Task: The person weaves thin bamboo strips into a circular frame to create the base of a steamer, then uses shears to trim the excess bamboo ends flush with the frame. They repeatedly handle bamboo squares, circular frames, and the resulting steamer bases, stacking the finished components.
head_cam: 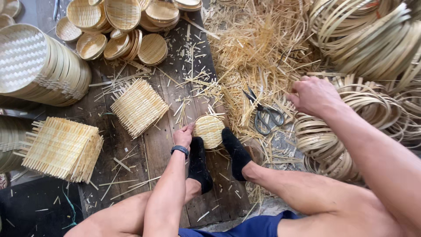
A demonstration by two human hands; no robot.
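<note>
Small woven disc [209, 130]: a round bamboo weave, standing on edge on the plank floor [131, 145] at the middle of the scene, pinched between two black-socked feet [217, 158].
Left hand [183, 136]: fingers curled onto the disc's left rim, steadying it; the grip is closed lightly on that edge.
Right hand [312, 95]: a loose fist to the right, resting on the coiled bamboo hoops [324, 145]; whether the grip has one pinched I cannot tell.
Handling: the disc looks light and springy, thin enough to flex, with fraying strip ends that could splinter; best taken by the rim, not the centre.
Scissors [265, 116]: lying open on the straw-like offcuts [254, 48], just right of the disc.
Square mats [138, 106]: untrimmed weaves to the left, one near, one farther.
Finished trays [118, 26]: stacked far left.
</note>
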